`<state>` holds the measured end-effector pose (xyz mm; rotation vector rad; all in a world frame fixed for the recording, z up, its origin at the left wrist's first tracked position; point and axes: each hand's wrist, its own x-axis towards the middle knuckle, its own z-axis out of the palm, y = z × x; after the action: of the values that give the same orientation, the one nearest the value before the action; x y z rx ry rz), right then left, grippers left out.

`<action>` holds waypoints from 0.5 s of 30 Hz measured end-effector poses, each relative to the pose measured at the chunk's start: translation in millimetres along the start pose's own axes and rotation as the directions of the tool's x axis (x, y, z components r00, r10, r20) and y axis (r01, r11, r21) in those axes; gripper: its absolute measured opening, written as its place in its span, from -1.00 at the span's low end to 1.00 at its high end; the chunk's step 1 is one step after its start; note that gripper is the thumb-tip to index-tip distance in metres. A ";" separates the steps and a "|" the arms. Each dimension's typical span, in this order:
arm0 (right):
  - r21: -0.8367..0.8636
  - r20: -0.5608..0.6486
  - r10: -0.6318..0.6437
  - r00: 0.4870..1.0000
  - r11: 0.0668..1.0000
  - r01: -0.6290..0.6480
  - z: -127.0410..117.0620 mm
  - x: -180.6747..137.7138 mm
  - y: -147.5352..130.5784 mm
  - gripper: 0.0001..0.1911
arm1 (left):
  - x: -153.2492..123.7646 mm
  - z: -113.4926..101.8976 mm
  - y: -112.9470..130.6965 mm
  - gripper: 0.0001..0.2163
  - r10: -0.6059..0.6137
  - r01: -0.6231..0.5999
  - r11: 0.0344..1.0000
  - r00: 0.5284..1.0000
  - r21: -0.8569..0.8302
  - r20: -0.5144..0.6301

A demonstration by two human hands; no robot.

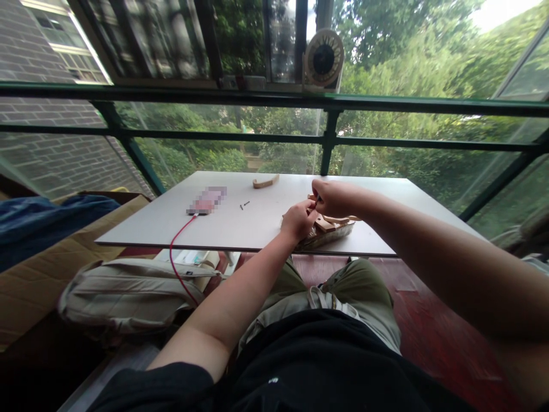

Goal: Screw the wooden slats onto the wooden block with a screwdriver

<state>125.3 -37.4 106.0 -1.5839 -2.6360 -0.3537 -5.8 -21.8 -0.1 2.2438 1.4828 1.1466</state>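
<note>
At far left, blue cloth [51,223] lies in a cardboard box [40,286]. Beside the box rests a beige backpack [124,292]. A red cable [172,254] rises past the backpack to a blurred device [206,201] on the left part of the white table [231,232]. Two small screws [246,203] lie on the tabletop, right of the device. Farther back and right is a curved wooden piece [266,182], set apart from the other wood. Near the front edge, wooden parts [325,224] sit in a shallow container [332,237]. The left hand [297,221], fingers curled, is at the container's left end. The right hand [328,197], curled into a fist, is just beside it, above the parts. A thin dark item shows between them; which hand grips it cannot be determined from this view.
</note>
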 end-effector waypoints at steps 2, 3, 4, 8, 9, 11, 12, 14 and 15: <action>-0.005 0.002 -0.005 1.000 1.000 0.005 0.2 0.5 -0.8 -0.69 | 0.0 -0.1 -1.0 -0.80 0.007 -0.007 1.000 1.000 -0.009 -0.001; -0.009 0.004 -0.005 1.000 1.000 0.005 -0.3 0.8 -0.9 -0.68 | 0.0 -0.2 -1.2 -0.79 0.010 -0.010 1.000 1.000 -0.018 -0.004; -0.015 0.006 -0.004 1.000 1.000 0.004 -1.4 1.1 -0.8 -0.68 | -0.1 -0.2 -1.2 -0.79 0.010 -0.010 1.000 1.000 -0.027 -0.007; -0.037 0.029 0.006 1.000 0.999 -0.005 -9.2 2.7 -1.6 -0.66 | -0.1 0.4 -1.4 -0.78 0.004 -0.004 0.999 1.000 -0.044 -0.002; -0.042 0.034 0.013 0.999 0.999 -0.011 -11.3 3.2 -2.0 -0.66 | 0.0 0.9 -1.8 -0.78 0.002 -0.002 0.999 1.000 -0.045 -0.002; -0.048 0.039 0.030 0.999 0.998 -0.028 -14.5 4.5 -2.6 -0.65 | 0.5 2.0 -3.1 -0.78 0.002 -0.002 0.999 1.000 -0.046 -0.007; -0.050 0.038 0.039 0.998 0.998 -0.037 -15.3 5.4 -2.5 -0.65 | 0.8 2.6 -3.8 -0.78 0.004 -0.005 0.999 1.000 -0.047 -0.011; -0.051 0.036 0.057 0.998 0.997 -0.055 -15.2 7.7 -1.6 -0.63 | 1.4 3.6 -5.2 -0.77 0.011 -0.012 0.999 1.000 -0.044 -0.016; -0.051 0.033 0.065 0.997 0.997 -0.063 -14.5 9.0 -0.8 -0.62 | 1.7 3.9 -5.5 -0.77 0.014 -0.015 0.999 1.000 -0.041 -0.016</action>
<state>119.2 -33.2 121.4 -1.6997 -2.6143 -0.3961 -6.5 -16.9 -4.9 2.2271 1.4374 1.1909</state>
